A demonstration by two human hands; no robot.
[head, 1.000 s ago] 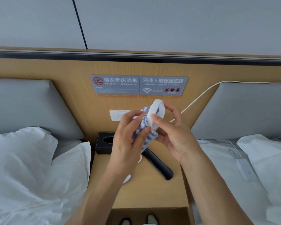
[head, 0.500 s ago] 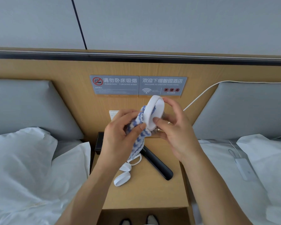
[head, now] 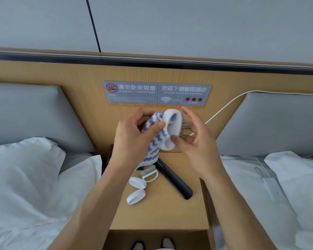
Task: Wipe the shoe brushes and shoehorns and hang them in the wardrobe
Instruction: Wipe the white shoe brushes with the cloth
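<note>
A: Two hands up over the nightstand [head: 161, 217]. Left hand [head: 132, 139] pinches the cloth [head: 152, 141], thumb pressing it into the brush [head: 171, 130]. Right hand [head: 197, 141] steadies the brush by thumb and fingertips, bristles toward the palm.

B: Technique note?

A: My judgement: firmer right-hand hold, then turn the brush so the cloth covers the whole white back and rim; keep the cloth off the bristles, it would likely snag.

B: Remaining items?

A: Three more brushes [head: 136, 183] lie together on the nightstand, just beside the black shoehorn [head: 175, 183].

B: Containers?

A: One dark box [head: 110, 152] at the back edge, mostly hidden by the left arm; contents cannot be told. Wardrobe not in view.
</note>
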